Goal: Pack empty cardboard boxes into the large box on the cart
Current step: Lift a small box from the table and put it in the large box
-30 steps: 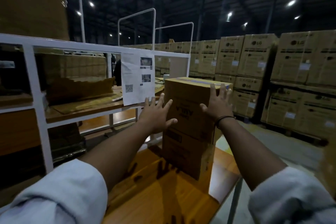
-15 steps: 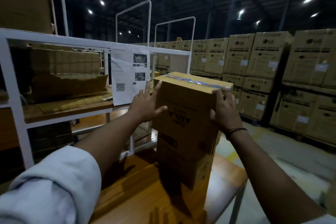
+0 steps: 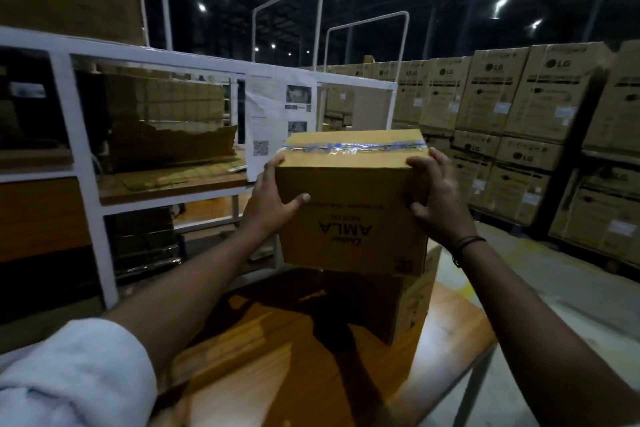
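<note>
Above the wooden table [image 3: 277,367], both hands clamp a taped cardboard box [image 3: 349,204] from either side.

The left hand [image 3: 273,198] presses the box's left face, thumb hooked across the front panel; the right hand [image 3: 436,198] grips the right edge, fingers curled over the top corner, a dark band at the wrist. The box is tilted slightly, its printed "AMLA" lettering upside down and a strip of clear tape with blue marks running along the top seam. Directly under the box, a second cardboard box [image 3: 408,302] stands on the table; whether the two touch cannot be told. Left of the box stands a white metal shelf frame [image 3: 79,163] with a printed paper sheet [image 3: 277,118] hanging from it just behind the left hand. Right of the box, well apart, rise stacked LG cartons [image 3: 533,107].
</note>
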